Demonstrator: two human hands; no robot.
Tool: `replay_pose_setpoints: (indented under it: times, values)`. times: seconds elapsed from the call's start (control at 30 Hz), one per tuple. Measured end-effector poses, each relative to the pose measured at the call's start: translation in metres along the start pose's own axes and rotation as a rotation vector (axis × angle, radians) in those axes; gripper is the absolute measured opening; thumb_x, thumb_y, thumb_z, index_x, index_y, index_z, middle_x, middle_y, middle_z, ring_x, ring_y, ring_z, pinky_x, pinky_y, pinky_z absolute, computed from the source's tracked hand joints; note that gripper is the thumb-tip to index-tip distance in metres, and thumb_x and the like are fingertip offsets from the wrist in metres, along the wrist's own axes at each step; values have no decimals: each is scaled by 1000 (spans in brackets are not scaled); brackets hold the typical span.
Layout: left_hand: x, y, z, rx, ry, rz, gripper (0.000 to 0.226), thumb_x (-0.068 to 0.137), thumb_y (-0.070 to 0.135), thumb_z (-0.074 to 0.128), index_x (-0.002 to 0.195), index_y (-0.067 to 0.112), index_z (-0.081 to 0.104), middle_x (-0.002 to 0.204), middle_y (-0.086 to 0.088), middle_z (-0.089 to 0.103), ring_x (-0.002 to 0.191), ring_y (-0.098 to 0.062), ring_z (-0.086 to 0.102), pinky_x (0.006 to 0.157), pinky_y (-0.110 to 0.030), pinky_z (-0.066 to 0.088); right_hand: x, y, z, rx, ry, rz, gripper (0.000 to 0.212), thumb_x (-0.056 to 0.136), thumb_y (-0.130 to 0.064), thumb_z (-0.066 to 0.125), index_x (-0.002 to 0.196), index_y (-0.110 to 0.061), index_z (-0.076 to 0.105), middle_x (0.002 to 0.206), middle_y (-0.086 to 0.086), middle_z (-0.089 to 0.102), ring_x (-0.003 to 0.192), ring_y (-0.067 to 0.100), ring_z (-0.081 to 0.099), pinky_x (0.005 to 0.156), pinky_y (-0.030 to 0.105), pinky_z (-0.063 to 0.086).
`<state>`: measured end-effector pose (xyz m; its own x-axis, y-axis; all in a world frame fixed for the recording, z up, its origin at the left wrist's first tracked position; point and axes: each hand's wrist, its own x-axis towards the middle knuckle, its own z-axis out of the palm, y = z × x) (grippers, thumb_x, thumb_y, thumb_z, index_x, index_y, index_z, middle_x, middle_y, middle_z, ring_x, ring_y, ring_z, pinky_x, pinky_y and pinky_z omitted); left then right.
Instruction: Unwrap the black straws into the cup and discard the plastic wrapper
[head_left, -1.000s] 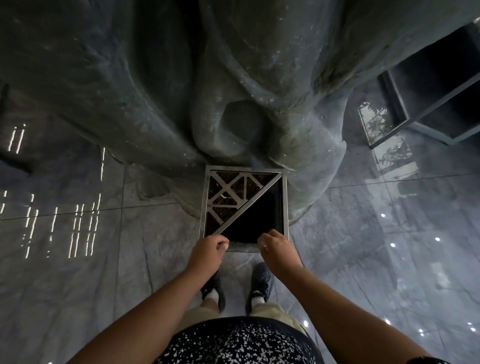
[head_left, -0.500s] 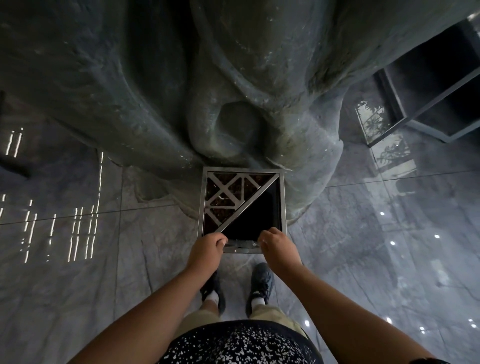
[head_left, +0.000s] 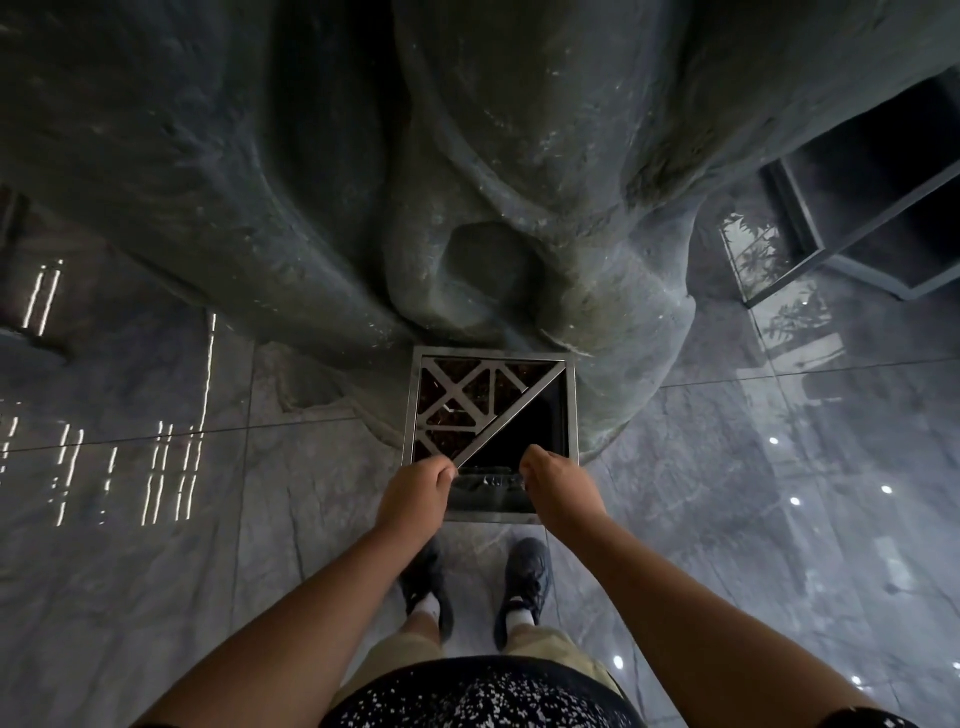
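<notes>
Head view, looking straight down. A square metal-framed bin stands on the glossy grey marble floor, its far edge against the foot of a dark grey rock-like sculpted column. A diagonal bar divides the bin's top: the left and far half carries a metal lattice grille with brownish matter beneath it, while the right and near half is an open black cavity.

The left hand and the right hand are held side by side above the near edge of the bin, a short gap between them. The fingers of both hands are curled inward in a pinching posture. A thin clear plastic wrapper appears stretched between the two hands, over the near rim of the bin; it is faint, so the exact grip of each hand on it cannot be told. No black straws or cup can be made out.

Below the hands, two black shoes with white socks stand on the floor just short of the bin's near edge. A dark open box-shaped frame sits toward the far right corner of the floor
</notes>
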<state>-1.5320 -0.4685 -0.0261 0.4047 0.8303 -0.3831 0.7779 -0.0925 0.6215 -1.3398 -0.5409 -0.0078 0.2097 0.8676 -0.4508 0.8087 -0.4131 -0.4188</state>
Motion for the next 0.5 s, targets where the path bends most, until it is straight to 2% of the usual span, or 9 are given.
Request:
replay_pose_setpoints:
  times: [0.13, 0.23, 0.27, 0.4, 0.5]
  values:
    - [-4, -4, 6, 14, -42, -30, 25, 100, 19, 44, 95, 11, 68, 90, -7, 73, 81, -20, 66, 69, -31, 52, -3, -3, 7, 17, -19, 33, 12, 101, -14, 44, 102, -12, 55, 91, 9, 64, 78, 28, 62, 74, 47, 56]
    - [-3, -4, 6, 19, -18, -29, 25, 100, 19, 45, 97, 13, 69, 92, -3, 73, 78, -12, 62, 61, -18, 42, -2, -6, 6, 19, 11, 19, 11, 100, -12, 45, 100, -11, 55, 91, 9, 63, 76, 27, 62, 72, 45, 56]
    - [-2, -4, 5, 22, -19, -23, 24, 100, 19, 45, 98, 13, 69, 93, -3, 73, 79, -12, 62, 62, -18, 43, -1, -6, 6, 22, 23, 16, 12, 101, -13, 45, 100, -10, 57, 91, 9, 63, 77, 26, 62, 72, 44, 57]
    - [-3, -4, 0, 80, -90, 0, 21, 98, 22, 49, 107, 16, 67, 97, -4, 72, 89, -20, 67, 78, -38, 57, 1, -8, 2, 31, -32, 16, 19, 102, -16, 42, 97, -9, 60, 93, 8, 62, 79, 26, 63, 75, 45, 57]
    - [-9, -4, -1, 116, -114, 5, 22, 96, 26, 55, 114, 19, 65, 102, -5, 73, 94, -22, 67, 81, -39, 57, -5, -7, 4, 13, -76, -8, 18, 100, -22, 46, 100, -11, 60, 97, 8, 62, 82, 26, 62, 76, 45, 56]
